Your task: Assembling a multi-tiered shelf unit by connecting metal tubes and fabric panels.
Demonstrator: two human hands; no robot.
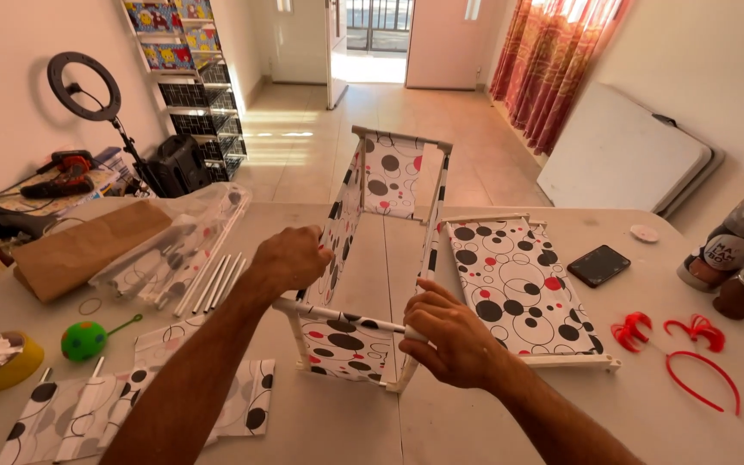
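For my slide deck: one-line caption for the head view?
Both hands, left hand and right hand, grip a white-tubed, spotted-fabric frame on the table.

A box-shaped rack frame [381,258] stands on the tabletop, built of thin white tubes with white plastic corner joints. Panels of white fabric printed with black and red circles and dots are stretched between the tubes: one on the far end, standing upright, one along the left side, one narrow strip along the right side, and a low one across the near end. The top and the middle are open, so the pale tabletop shows through. The near top tube runs slightly slanted from left to right, and both hands are closed on it at its two corners.
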